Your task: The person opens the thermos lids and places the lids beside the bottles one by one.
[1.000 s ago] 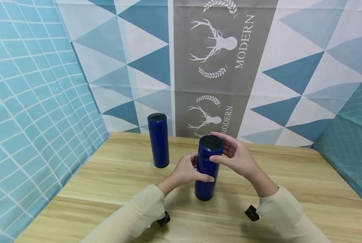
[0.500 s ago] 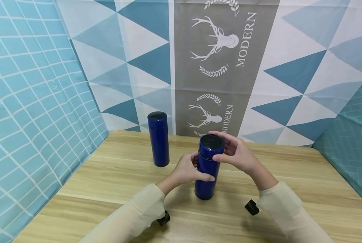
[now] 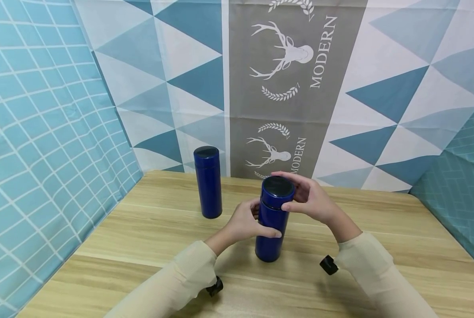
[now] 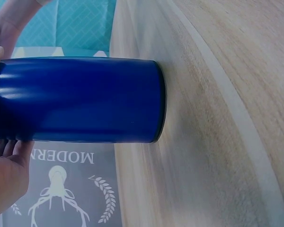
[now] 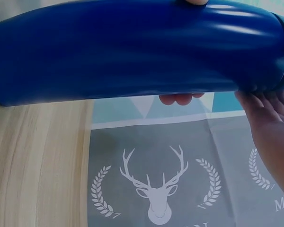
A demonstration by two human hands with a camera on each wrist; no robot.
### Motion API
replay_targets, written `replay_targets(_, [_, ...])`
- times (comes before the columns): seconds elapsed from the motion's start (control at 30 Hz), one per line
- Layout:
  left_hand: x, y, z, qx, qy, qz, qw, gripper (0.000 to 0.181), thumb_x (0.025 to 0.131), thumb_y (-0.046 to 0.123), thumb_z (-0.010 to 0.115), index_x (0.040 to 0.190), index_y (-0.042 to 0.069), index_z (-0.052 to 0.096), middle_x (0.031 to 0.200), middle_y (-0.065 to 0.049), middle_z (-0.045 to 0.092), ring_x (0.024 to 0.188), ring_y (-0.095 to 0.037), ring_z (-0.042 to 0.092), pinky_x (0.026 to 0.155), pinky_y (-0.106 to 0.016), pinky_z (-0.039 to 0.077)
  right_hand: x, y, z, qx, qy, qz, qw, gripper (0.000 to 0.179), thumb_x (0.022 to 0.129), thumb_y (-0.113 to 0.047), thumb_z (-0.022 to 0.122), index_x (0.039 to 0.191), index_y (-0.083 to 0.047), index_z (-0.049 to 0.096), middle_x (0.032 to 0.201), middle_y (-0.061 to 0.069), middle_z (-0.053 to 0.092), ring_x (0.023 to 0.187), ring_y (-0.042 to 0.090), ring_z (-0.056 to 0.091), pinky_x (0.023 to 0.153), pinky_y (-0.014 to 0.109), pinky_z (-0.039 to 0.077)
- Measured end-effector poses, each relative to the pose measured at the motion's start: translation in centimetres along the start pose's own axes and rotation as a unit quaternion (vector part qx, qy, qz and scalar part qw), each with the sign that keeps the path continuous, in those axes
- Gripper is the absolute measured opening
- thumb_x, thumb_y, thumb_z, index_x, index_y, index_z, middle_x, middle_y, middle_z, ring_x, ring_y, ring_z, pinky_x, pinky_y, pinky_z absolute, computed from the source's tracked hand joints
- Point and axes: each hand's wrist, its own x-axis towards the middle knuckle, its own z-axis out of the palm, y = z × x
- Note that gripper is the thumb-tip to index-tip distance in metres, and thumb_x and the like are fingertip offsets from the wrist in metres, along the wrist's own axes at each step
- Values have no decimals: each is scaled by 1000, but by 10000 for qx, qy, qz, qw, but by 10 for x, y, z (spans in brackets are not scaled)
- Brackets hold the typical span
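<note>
A blue thermos flask [image 3: 269,248] with a dark, glossy top stands upright on the wooden table, in the middle of the head view. My left hand [image 3: 245,222] grips its body from the left, thumb across the front. At the top, my right hand [image 3: 313,201] holds the flask's lid [image 3: 274,201] from the right, thumb in front and fingers behind. A thin dark seam runs between lid and body. In the left wrist view the flask's lower body [image 4: 90,99] meets the table. The fingertips behind the flask [image 5: 180,98] show in the right wrist view.
A second blue flask [image 3: 209,187] stands upright farther back on the left of the table [image 3: 141,247]. Behind the table hangs a patterned cloth [image 3: 276,101] with deer heads, and a blue grid cloth [image 3: 34,145] borders the left side.
The right thumb has slid slightly to the right round the lid, and the right wrist and sleeve have risen a little. My left hand and both flasks stay in place.
</note>
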Motion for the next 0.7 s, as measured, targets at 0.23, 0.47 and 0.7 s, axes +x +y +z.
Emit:
replay_targets(0.23, [0, -2, 0, 32, 17, -27, 10000, 64, 66, 20, 87, 123, 14, 60, 115, -6, 70, 98, -12, 68, 90, -28, 55, 3, 5, -5, 183, -212, -49, 9996, 67, 86, -1, 68, 144, 4, 36, 137, -9, 55, 123, 11, 59, 98, 26, 52])
replay_targets(0.47, [0, -1, 0, 36, 3, 8, 10000, 63, 67, 20, 87, 123, 14, 61, 115, -6, 70, 98, -12, 68, 89, -27, 56, 8, 10, -11, 359, -611, -251, 9972, 64, 88, -5, 67, 144, 3, 37, 136, -9, 57, 121, 8, 59, 98, 26, 52])
replay_targets(0.7, [-1, 0, 0, 9, 8, 19, 10000, 63, 66, 19, 87, 123, 15, 61, 115, -6, 70, 97, -12, 68, 88, -26, 55, 11, 12, -17, 661, -829, -2, 9944, 66, 86, -6, 70, 144, -5, 40, 137, -7, 56, 122, 10, 59, 97, 30, 53])
